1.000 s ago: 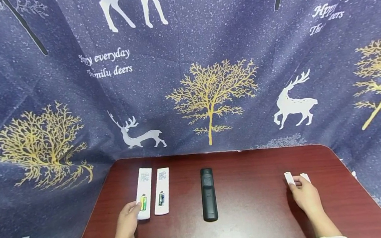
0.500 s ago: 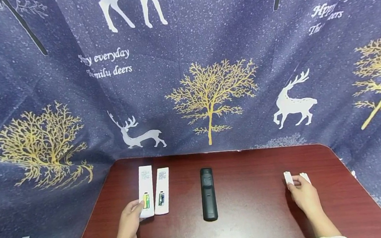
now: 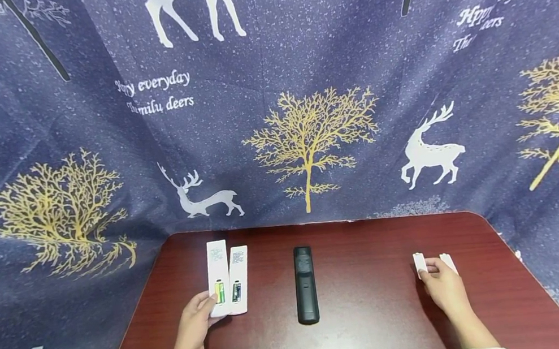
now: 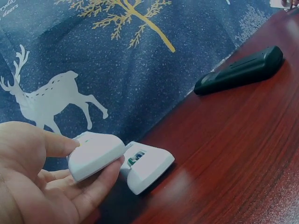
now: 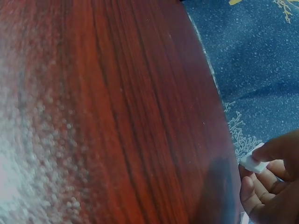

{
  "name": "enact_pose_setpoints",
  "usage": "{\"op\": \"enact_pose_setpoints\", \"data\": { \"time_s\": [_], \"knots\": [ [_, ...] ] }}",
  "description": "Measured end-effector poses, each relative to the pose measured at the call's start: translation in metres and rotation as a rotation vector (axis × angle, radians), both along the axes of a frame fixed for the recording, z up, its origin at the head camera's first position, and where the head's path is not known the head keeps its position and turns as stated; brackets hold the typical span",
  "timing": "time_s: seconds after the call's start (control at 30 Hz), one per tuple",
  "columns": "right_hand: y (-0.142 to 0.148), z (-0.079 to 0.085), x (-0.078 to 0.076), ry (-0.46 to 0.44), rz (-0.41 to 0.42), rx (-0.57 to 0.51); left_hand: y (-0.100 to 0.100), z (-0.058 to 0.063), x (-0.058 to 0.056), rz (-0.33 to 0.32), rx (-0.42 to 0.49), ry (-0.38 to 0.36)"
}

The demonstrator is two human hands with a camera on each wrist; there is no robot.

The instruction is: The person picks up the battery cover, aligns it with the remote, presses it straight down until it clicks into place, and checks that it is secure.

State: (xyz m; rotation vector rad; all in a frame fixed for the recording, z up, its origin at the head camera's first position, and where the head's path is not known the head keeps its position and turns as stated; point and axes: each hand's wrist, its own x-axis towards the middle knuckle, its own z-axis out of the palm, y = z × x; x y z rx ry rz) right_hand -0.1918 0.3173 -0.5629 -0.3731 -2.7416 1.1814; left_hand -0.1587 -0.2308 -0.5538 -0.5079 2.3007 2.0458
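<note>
My left hand [image 3: 196, 321] grips the lower end of a white remote control [image 3: 217, 265], thumb over its face and fingers beneath. The back faces up, and its uncovered compartment shows yellow-green batteries [image 3: 220, 292]. In the left wrist view this remote is raised, its end above that of a second white remote [image 4: 154, 169]. That one lies on the table, its dark batteries [image 3: 237, 291] exposed. Over on the right, my right hand [image 3: 446, 289] pinches a small white battery cover [image 3: 419, 263] between thumb and fingers. Another white cover [image 3: 448, 262] is just beyond the fingers, partly hidden by them.
A black remote control [image 3: 305, 285] lies lengthwise in the middle of the dark red wooden table [image 3: 367, 279]. Behind the table's back edge hangs a blue cloth [image 3: 278, 157] printed with deer and trees.
My left hand has lifted the white remote and carried it right, until it overlaps the second remote in the head view. My right hand has shifted slightly left with the battery cover.
</note>
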Motion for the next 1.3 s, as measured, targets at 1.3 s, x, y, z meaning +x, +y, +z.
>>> {"op": "enact_pose_setpoints", "data": {
  "time_s": [1.3],
  "knots": [
    [-0.015,0.000,0.002,-0.048,0.050,-0.101,0.020,-0.008,0.002,-0.133,0.160,0.092]
  ]
}}
